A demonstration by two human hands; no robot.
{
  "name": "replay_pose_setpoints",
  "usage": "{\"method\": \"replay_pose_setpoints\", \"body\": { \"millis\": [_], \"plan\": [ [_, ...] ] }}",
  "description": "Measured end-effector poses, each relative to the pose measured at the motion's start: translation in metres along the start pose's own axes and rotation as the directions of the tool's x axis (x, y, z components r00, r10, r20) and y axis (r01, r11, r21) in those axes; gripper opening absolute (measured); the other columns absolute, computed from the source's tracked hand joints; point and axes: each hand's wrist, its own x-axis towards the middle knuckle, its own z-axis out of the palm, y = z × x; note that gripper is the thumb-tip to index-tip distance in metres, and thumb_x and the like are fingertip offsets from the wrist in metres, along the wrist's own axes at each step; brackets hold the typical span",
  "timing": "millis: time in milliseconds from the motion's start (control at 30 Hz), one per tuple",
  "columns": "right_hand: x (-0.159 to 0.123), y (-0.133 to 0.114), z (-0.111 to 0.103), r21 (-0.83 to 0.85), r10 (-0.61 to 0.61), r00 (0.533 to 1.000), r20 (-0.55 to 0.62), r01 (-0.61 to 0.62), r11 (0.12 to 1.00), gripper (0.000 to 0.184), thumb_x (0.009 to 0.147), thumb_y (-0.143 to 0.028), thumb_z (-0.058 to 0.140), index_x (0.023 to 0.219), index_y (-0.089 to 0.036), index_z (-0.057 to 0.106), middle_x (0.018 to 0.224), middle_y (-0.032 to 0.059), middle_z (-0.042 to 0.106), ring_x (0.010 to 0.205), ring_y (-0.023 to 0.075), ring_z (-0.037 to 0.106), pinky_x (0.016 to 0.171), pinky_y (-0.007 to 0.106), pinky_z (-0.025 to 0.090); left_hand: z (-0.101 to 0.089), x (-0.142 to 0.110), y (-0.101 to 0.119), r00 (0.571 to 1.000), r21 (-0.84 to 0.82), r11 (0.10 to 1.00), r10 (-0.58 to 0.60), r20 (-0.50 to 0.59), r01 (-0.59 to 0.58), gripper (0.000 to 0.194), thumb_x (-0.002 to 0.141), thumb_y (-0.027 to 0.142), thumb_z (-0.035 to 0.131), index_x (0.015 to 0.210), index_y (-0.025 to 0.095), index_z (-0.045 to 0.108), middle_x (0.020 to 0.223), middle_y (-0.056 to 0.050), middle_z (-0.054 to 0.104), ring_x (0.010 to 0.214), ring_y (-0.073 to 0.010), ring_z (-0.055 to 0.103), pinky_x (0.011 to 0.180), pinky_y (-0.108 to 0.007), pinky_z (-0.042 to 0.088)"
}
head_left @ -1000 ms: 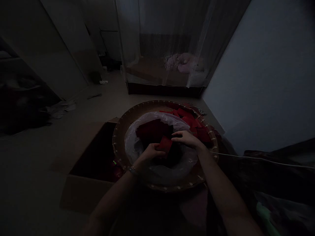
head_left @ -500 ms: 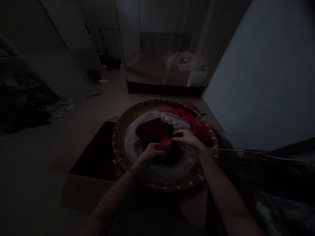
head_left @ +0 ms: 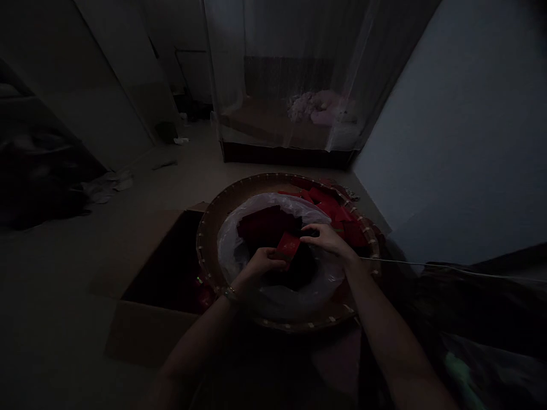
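In the dim head view, my left hand (head_left: 265,263) pinches a small red envelope (head_left: 288,247) by its lower left side. My right hand (head_left: 323,238) is at the envelope's upper right corner, thumb and fingers curled around that edge. Beneath both hands lies an open, crumpled clear plastic bag (head_left: 233,228) with a dark red stack (head_left: 267,223) inside. A round woven bamboo tray (head_left: 209,222) carries the bag. More red envelopes (head_left: 327,204) are heaped along the tray's far right side.
Left of the tray stands an open cardboard box (head_left: 145,327) with shiny red things in it. A thin white cord (head_left: 410,261) runs off to the right. Behind, a netted bed (head_left: 256,128) and a pale wall (head_left: 461,131). Dark items lie at lower right.
The view has shifted very slightly. Both hands and the red envelope keep nearly the same position and grip.
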Motion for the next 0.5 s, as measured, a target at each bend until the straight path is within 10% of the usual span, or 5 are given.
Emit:
{"method": "replay_pose_setpoints", "body": {
  "millis": [367,500],
  "plan": [
    [-0.003,0.008,-0.002,0.13,0.087,0.992,-0.088,-0.075,0.989,0.042,0.068,-0.042,0.068,0.101,-0.017,0.066,0.101,0.0061,0.069,0.091,0.0217,0.063,0.08,0.031,0.048,-0.003,-0.001,0.001,1.0,-0.027,1.0,0.011,0.003,-0.011,0.038,0.052,0.022,0.08,0.085,0.007,0.068,0.068,-0.005,0.067,0.056,-0.0118,0.06,0.059,-0.023,0.047],
    [-0.012,0.02,0.0,0.13,0.12,0.989,0.089,-0.131,0.983,0.044,0.065,-0.038,0.072,0.102,-0.016,0.065,0.095,0.0055,0.069,0.083,0.0198,0.063,0.073,0.029,0.049,-0.003,0.0,0.001,0.996,-0.05,0.996,0.068,-0.053,-0.071,0.043,0.052,0.022,0.08,0.09,0.008,0.067,0.073,-0.005,0.067,0.059,-0.0116,0.061,0.06,-0.023,0.048]
  ]
}}
